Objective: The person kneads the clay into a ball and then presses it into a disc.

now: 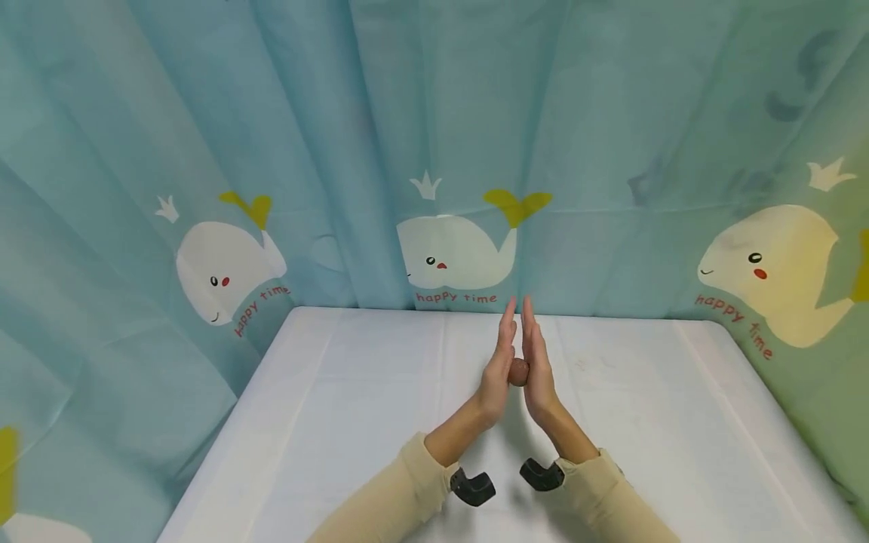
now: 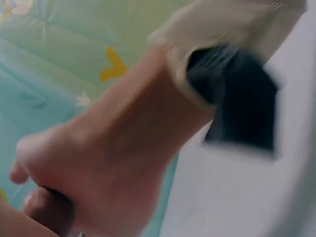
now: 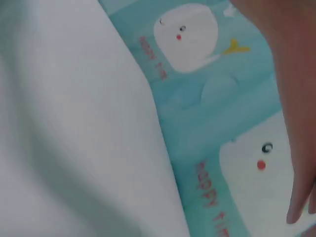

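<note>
Between two upright palms sits a small brown ball (image 1: 519, 372), smooth and rounded; its exact material I cannot tell. The left hand (image 1: 498, 381) presses it from the left side, the right hand (image 1: 539, 373) from the right. Fingers on both hands are straight and point away toward the curtain, with a narrow gap between the fingertips. In the left wrist view the ball (image 2: 48, 210) shows at the lower left, partly hidden between the palms. The right wrist view catches only part of a hand along its right edge, and no ball there.
A white-covered table (image 1: 366, 407) lies under the hands. Behind it hangs a blue-green curtain (image 1: 448, 98) printed with whales. Each beige sleeve carries a black wrist device, one at the left cuff (image 1: 473, 487) and another at the right cuff (image 1: 541, 475).
</note>
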Demonstrator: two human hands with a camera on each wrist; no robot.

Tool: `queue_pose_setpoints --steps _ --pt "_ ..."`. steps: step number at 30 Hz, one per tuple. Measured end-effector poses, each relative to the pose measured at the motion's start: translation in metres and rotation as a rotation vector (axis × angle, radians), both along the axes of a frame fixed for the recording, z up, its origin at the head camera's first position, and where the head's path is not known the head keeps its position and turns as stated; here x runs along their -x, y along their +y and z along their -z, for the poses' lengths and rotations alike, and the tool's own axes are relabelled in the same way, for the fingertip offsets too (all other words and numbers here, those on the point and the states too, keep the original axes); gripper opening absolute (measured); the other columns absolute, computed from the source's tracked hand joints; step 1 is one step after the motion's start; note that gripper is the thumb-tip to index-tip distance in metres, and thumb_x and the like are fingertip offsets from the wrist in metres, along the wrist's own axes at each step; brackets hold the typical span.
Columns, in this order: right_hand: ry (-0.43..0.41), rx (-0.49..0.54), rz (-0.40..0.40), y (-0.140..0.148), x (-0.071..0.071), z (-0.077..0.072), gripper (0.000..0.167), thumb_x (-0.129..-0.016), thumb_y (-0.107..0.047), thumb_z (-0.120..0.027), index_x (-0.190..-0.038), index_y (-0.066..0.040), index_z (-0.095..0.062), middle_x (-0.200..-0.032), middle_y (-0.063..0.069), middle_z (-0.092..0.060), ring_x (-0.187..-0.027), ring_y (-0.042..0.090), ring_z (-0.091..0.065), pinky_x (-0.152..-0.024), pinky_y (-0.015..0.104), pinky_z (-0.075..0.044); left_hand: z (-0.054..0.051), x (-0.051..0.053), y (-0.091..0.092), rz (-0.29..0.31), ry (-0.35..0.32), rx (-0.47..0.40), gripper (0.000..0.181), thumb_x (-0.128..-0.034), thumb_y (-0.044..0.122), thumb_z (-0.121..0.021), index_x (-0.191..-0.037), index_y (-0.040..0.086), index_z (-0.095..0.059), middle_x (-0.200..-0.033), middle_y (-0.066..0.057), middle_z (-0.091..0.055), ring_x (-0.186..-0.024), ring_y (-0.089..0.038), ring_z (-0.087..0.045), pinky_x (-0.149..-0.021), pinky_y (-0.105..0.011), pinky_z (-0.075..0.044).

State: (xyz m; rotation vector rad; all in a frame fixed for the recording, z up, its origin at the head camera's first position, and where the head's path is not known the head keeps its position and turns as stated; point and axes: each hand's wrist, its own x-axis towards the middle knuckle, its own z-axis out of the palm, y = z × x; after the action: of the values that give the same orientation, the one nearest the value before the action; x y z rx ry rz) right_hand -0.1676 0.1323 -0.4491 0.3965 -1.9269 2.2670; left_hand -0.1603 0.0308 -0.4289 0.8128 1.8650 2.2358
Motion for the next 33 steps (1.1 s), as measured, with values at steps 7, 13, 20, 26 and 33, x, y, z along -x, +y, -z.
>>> queue_pose_setpoints --steps 7,13,20,26,33 --pt "0.099 -0.089 -0.024 -0.021 -0.031 -0.02 0.056 -0.112 -0.042 -0.009 -0.167 -0.03 -0.004 -0.171 -0.012 0.003 -0.156 0.011 0.011 -0.12 0.057 0.004 0.013 0.019 -0.008 -0.067 -0.037 0.033 0.063 -0.1097 0.051 -0.007 -0.167 0.027 0.002 -0.172 0.001 0.004 -0.139 -0.016 -0.04 -0.118 -0.047 -0.022" --pt "0.189 -0.139 0.025 -0.013 -0.021 -0.037 0.055 -0.112 -0.042 -0.01 -0.166 -0.036 -0.005 -0.171 -0.015 0.003 -0.152 0.016 -0.009 -0.101 0.023 -0.029 0.017 0.013 -0.004 -0.001 -0.047 -0.025 0.065 -0.1107 0.049 -0.007 -0.166 0.018 0.005 -0.172 -0.007 0.009 -0.156 -0.028 -0.015 -0.125 -0.051 -0.008" --pt "0.046 -0.017 0.008 -0.005 -0.006 -0.009 0.054 -0.112 -0.045 -0.007 -0.165 -0.037 0.0 -0.17 -0.017 0.009 -0.146 -0.004 -0.017 -0.12 0.031 -0.009 -0.01 0.007 -0.005 0.039 -0.021 -0.092 0.068 -0.1077 0.058 -0.007 -0.166 0.025 0.005 -0.172 0.004 0.008 -0.158 -0.018 0.001 -0.125 -0.05 -0.001" --pt "0.12 -0.004 -0.047 -0.02 -0.033 -0.018 0.056 -0.112 -0.041 -0.008 -0.166 -0.03 0.002 -0.171 -0.01 0.012 -0.129 0.005 -0.03 -0.119 0.041 -0.009 -0.005 0.022 -0.007 -0.048 0.011 0.018 0.064 -0.109 0.053 -0.006 -0.166 0.028 0.004 -0.172 0.009 0.007 -0.156 -0.011 0.005 -0.124 -0.053 0.003" --pt "0.203 -0.11 0.067 -0.004 -0.023 -0.043 0.055 -0.111 -0.043 -0.013 -0.166 -0.037 -0.004 -0.171 -0.014 0.005 -0.083 -0.002 -0.047 -0.071 0.019 -0.039 0.009 0.011 -0.002 0.042 -0.004 0.096 0.069 -0.1077 0.056 -0.002 -0.166 0.02 0.009 -0.172 0.002 0.009 -0.157 -0.016 0.006 -0.124 -0.053 0.001"
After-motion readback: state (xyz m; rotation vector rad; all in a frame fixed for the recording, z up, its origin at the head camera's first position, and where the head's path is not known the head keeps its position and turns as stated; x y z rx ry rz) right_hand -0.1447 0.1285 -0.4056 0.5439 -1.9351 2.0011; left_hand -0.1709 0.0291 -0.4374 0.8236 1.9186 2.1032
